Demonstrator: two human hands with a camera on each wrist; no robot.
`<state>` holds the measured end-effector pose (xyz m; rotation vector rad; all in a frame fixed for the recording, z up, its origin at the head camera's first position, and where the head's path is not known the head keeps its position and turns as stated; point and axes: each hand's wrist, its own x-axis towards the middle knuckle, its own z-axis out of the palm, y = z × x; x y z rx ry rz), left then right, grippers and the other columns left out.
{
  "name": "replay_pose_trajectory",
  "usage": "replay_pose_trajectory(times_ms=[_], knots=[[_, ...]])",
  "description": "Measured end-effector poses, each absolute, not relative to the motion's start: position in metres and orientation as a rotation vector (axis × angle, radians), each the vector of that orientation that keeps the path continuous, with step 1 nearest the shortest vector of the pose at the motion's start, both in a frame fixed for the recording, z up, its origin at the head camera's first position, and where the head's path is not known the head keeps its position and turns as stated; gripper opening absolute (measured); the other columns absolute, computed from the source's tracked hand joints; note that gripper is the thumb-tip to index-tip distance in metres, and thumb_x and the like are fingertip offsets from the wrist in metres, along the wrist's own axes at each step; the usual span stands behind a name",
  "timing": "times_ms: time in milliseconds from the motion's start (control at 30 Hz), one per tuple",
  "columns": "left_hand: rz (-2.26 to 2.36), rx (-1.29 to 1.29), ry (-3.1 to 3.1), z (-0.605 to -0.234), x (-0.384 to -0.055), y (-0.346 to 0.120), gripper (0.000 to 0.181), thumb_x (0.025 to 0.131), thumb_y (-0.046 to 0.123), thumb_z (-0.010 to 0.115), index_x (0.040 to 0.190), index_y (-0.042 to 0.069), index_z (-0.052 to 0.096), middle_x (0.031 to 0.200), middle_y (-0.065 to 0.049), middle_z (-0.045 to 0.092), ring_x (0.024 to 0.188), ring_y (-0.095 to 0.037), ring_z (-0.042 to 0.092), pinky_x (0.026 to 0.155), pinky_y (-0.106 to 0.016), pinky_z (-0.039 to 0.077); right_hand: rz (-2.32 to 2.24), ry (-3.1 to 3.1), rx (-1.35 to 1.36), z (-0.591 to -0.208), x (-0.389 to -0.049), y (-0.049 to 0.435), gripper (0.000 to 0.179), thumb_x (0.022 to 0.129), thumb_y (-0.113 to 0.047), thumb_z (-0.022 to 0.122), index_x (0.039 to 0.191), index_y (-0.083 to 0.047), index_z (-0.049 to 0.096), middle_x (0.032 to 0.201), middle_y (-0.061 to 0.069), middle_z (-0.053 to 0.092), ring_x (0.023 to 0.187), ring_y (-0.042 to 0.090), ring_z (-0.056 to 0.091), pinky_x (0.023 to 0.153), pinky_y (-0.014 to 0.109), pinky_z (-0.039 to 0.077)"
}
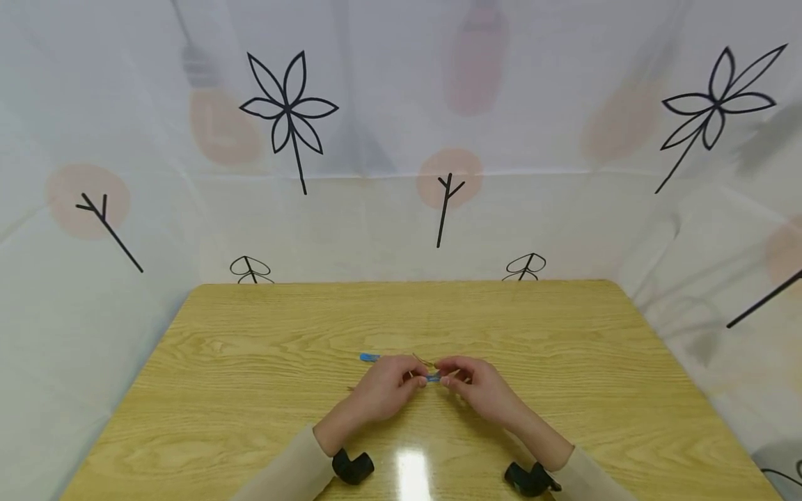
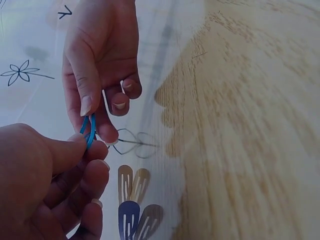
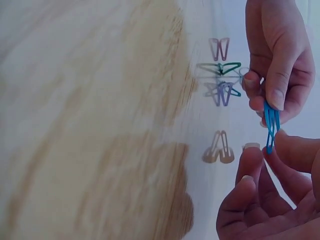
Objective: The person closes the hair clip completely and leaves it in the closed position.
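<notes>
Between my two hands, over the near middle of the table, is a light-blue snap hair clip point(image 3: 272, 120). My left hand point(image 1: 386, 386) pinches one end of it between thumb and fingertips. On the other end, the thumb and index finger of my right hand point(image 1: 482, 390) hold it. The thin blue bars stand apart in the left wrist view, partly covered by fingertips. Just beyond the left hand lies another blue hair clip point(image 1: 370, 357). A gold hair clip point(image 1: 422, 360) rests past the fingertips.
In the left wrist view, a dark-blue clip point(image 2: 129, 217) lies near a tan clip point(image 2: 125, 181). The right wrist view shows a pink clip point(image 3: 219, 49), a green clip point(image 3: 230, 67) and a purple clip point(image 3: 224, 94). White patterned cloth point(image 1: 376, 229) borders the wooden table point(image 1: 263, 327).
</notes>
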<state>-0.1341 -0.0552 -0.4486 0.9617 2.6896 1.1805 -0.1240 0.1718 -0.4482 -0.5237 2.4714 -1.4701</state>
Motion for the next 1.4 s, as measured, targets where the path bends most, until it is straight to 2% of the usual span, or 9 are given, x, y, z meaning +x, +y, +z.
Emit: replay_pose_trajectory(times_ms=[200,1400], knots=[[1.176,0.941,2.682,-0.4483,-0.1334,-0.0558,0.011,0.099,0.023,0.064,0.102,0.02,0.074,0.096,0.013,0.068,0.075,0.0,0.056,0.066,-0.022,0.047,-1.47,2.467,-0.522,-0.4473,-0.1237,0.1714,0.022,0.099,-0.018,0.065,0.117,-0.007,0.069,0.101,0.006,0.069,0.08,0.024,0.061,0.058,0.029,0.05],[1.208,0.907,2.648,-0.4469,-0.1307,-0.0558,0.011,0.099,0.021,0.064,0.102,0.018,0.075,0.097,0.012,0.068,0.076,0.0,0.057,0.066,-0.022,0.048,-1.435,2.504,-0.519,-0.4442,-0.1199,0.1703,0.008,0.098,-0.012,0.065,0.102,-0.009,0.071,0.091,0.006,0.068,0.075,0.019,0.058,0.062,0.027,0.048]])
